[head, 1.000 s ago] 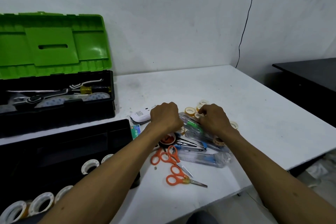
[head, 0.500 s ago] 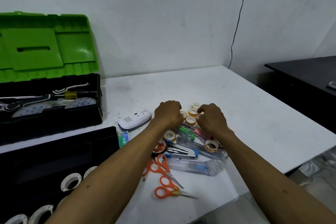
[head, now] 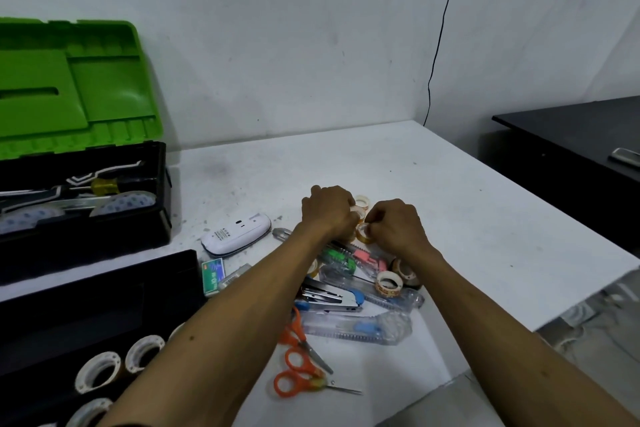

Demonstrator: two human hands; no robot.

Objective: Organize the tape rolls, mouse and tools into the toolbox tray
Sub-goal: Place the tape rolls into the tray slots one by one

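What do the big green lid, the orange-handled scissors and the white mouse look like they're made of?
Green lid: looks like moulded plastic, with ribs, recessed panels and a soft sheen.
Scissors: glossy orange handles, probably plastic; thin grey blades that look like metal.
Mouse: smooth white shell, apparently plastic, lying underside up with a printed label showing.

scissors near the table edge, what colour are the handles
Orange handles on the scissors, clearest in the head view.
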